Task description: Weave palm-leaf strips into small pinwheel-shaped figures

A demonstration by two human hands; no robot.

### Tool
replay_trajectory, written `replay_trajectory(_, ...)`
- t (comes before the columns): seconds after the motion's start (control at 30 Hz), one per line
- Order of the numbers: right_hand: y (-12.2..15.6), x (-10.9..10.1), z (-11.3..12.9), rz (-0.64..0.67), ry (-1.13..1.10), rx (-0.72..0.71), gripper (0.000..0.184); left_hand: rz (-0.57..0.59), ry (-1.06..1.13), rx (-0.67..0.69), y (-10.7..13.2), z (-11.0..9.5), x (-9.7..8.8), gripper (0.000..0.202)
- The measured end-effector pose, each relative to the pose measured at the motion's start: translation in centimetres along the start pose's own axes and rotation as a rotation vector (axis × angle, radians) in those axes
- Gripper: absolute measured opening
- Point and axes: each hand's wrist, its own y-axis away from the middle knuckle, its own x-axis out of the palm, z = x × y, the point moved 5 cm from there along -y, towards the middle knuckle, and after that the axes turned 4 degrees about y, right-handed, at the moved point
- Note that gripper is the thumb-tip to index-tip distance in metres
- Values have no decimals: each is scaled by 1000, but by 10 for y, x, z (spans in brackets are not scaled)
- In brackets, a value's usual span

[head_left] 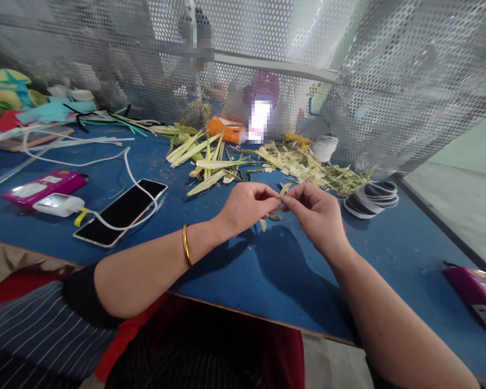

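My left hand (249, 208), with a gold bangle at the wrist, and my right hand (316, 216) meet above the blue table. Fingertips of both pinch a small pale green leaf strip (284, 189), whose end sticks up between them. Just under the fingers show a pale leaf scrap (263, 225) and a darker green piece (274, 217); whether these hang from the strip is hard to tell. Beyond my left hand lies a heap of long pale green leaves (210, 159). Shredded, drier leaf bits (316, 170) are piled beyond my right hand.
Left are a phone (121, 213), a white cable (129, 167) and a purple power strip (48, 189). White cord (372, 199) is wound round something dark at right, and another purple power strip (476, 294) lies beyond. Perforated metal mesh (291, 32) bounds the table's back.
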Motion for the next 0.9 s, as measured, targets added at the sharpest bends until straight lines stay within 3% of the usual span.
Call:
replay_trajectory(0.1,0,2,-3,12,-54,-3,10,-22,-29,7,-1,0,-1,6)
replay_trajectory(0.2,1,1,1,-11,-95,-66,5,-31,58,-78,-1,1,0,9)
replay_trajectory(0.37,4,-2,12,-66,98,-210,5,-11,250,-244,-1,6,1,13)
replay_trajectory(0.5,4,-2,15,-78,199,-244,5,-1,320,-304,0,8,2,7)
replay_trajectory(0.9,4,-3,14,-65,220,-242,11,-58,172,-199,0,2,0,5)
